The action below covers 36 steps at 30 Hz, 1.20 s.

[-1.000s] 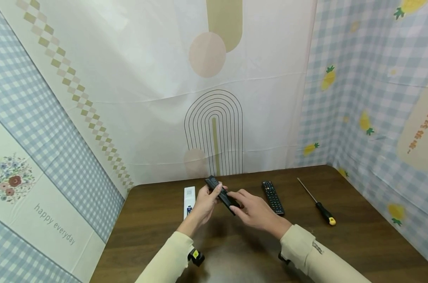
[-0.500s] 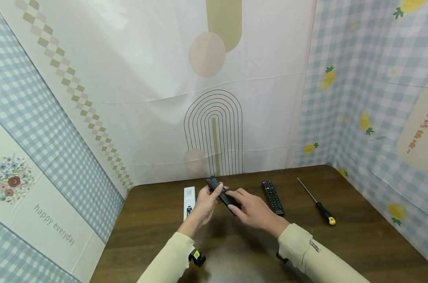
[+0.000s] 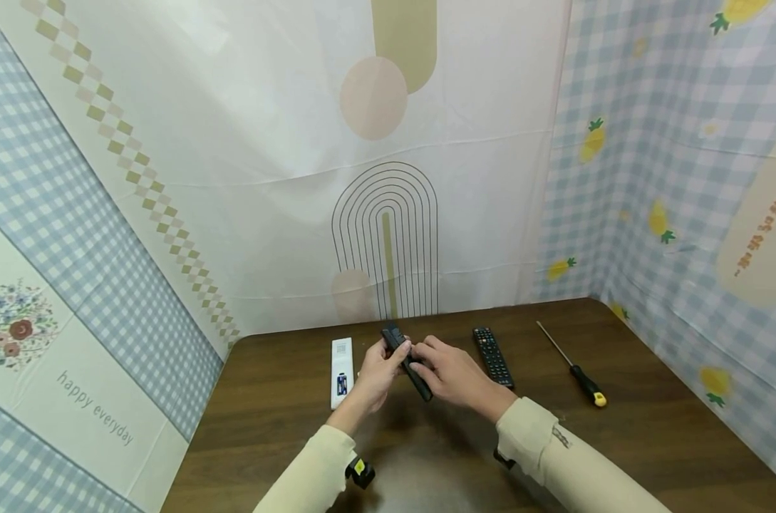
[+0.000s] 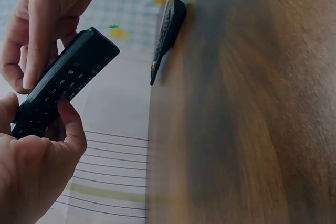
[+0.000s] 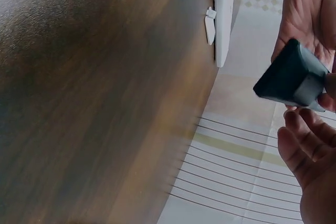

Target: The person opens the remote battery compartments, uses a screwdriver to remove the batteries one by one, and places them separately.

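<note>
Your left hand (image 3: 376,370) and right hand (image 3: 448,370) both grip black remote (image 3: 407,351) at frame centre, lifted above wooden table (image 3: 650,442). White remote (image 3: 341,362) lies just left of your hands, second black remote (image 3: 493,356) just right, screwdriver (image 3: 572,365) further right. Far left, wall cloth (image 3: 73,320) reads "happy everyday".
</note>
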Motion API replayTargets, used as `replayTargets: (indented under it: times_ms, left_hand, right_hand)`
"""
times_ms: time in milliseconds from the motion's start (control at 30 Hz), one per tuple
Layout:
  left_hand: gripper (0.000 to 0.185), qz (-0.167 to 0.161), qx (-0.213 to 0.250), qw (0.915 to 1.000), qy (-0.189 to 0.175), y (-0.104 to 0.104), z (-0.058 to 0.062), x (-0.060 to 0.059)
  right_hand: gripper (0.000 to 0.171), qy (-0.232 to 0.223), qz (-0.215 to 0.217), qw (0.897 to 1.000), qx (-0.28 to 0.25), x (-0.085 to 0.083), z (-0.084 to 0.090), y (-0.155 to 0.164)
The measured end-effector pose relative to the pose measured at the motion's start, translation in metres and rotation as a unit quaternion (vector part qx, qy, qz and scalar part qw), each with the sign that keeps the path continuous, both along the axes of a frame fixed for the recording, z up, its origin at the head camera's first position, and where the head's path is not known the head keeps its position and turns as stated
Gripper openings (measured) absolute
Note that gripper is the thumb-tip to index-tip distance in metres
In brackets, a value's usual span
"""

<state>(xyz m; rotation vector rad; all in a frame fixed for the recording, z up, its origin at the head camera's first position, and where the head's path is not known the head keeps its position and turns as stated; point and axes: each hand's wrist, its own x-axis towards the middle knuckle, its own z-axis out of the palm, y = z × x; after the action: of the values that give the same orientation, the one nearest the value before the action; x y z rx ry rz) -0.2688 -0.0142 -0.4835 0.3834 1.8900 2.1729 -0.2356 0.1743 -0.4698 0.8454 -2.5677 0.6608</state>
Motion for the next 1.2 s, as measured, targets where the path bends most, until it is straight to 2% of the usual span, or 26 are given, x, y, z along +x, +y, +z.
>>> replayTargets:
  times_ms: [133,233,400,600,833,1000,1200]
  left_hand:
    - [0.042,0.018,-0.057,0.9976,0.035,0.004,0.0,0.008]
    - [0.043,0.032,-0.071,0.9962,0.039,0.009,0.002,0.011]
    - [0.041,0.039,-0.031,0.9987,0.011,0.012,0.003,0.013]
    - [0.043,0.026,-0.004,0.9996,-0.012,0.013,0.002,0.014]
    - [0.041,0.024,0.018,0.9992,-0.025,0.015,0.002,0.014]
    - [0.043,0.015,0.033,0.9988,-0.033,0.016,0.003,0.013]
    - [0.042,0.014,0.038,0.9985,-0.037,0.016,0.002,0.012]
  right_hand:
    - [0.005,0.005,0.01,1.0,-0.008,-0.003,-0.003,-0.005]
    - [0.004,0.003,0.018,1.0,-0.019,-0.004,-0.003,-0.01]
    - [0.003,-0.013,0.012,1.0,-0.016,-0.006,-0.002,-0.016]
    - [0.007,-0.041,0.003,0.999,-0.017,-0.006,-0.001,-0.019]
    - [0.002,-0.035,0.009,0.999,-0.038,-0.007,-0.005,-0.022]
    - [0.011,-0.028,0.002,0.998,-0.056,-0.007,-0.005,-0.024]
    - [0.012,-0.018,-0.006,0.998,-0.056,-0.009,-0.008,-0.026]
